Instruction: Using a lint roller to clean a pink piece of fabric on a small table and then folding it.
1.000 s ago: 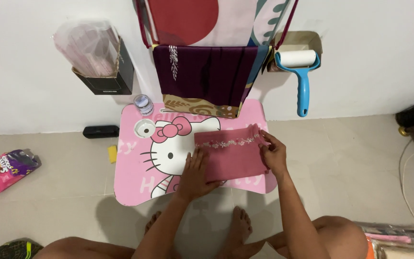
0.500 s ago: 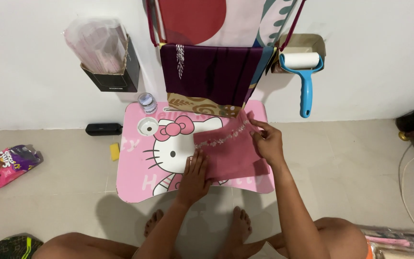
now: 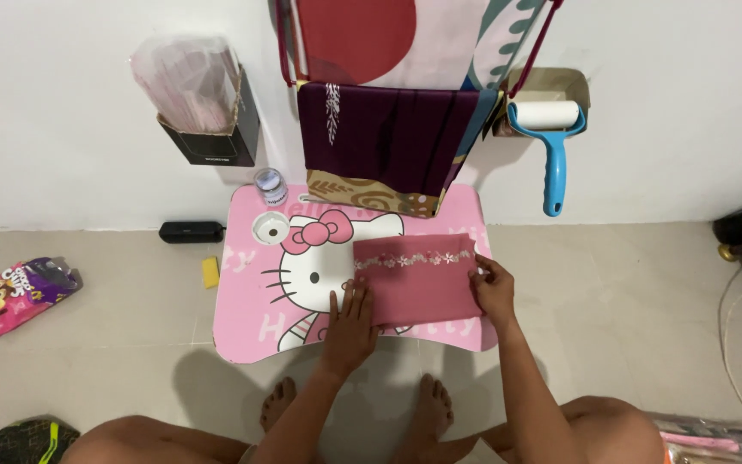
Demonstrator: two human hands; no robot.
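Pink folded cloth (image 3: 416, 279) sits on the pink surface (image 3: 255, 309), left hand (image 3: 351, 322) pressed flat and spread on its lower-left edge, right hand (image 3: 495, 290) pinching its right edge. Bare surface stretches left of the left hand.

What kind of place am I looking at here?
Probably a room at home, with the person working on the floor: a pink cartoon lap table stands on floor tiles, and a blue lint roller hangs on the white wall.

Two hands (image 3: 349, 326), one pink folded cloth (image 3: 414, 279), one lap table (image 3: 251, 301), one lint roller (image 3: 551, 142).
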